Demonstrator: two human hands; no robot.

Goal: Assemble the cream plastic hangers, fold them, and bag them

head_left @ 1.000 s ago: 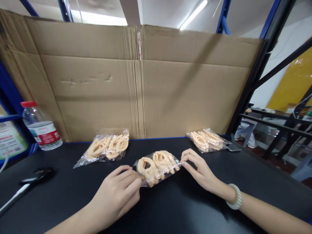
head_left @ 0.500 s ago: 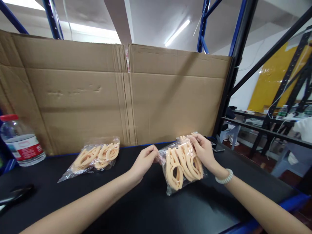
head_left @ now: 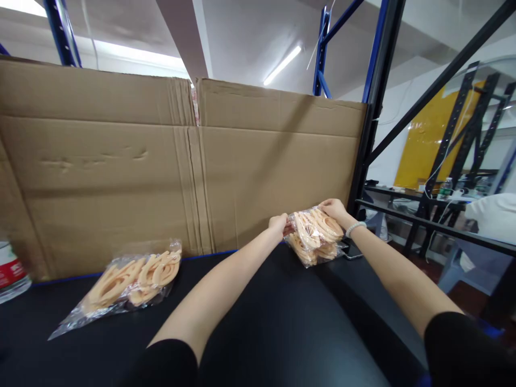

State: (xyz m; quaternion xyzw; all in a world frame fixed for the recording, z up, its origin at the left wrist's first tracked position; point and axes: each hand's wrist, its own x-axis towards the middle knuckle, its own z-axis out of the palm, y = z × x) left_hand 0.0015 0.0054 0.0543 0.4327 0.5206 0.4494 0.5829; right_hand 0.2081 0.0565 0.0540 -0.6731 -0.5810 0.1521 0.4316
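Observation:
At the back right of the black table, a clear plastic bag of peach-coloured curved pieces is held between my two hands. My left hand pinches its left edge, and my right hand grips its upper right corner. Right under it lies what looks like another bag of the same pieces, partly covered. Off to the left, a separate clear bag of similar pieces rests flat, touched by neither hand.
A tall cardboard panel stands along the table's back edge. A bottle with a red label is cut off at the left. Black and blue metal posts rise at the right. Beyond them is a person's white sleeve.
Both hands have carried the bag away from me, toward the back of the table, and it now lies flatter. The view has shifted, so the left bag and bottle appear further left.

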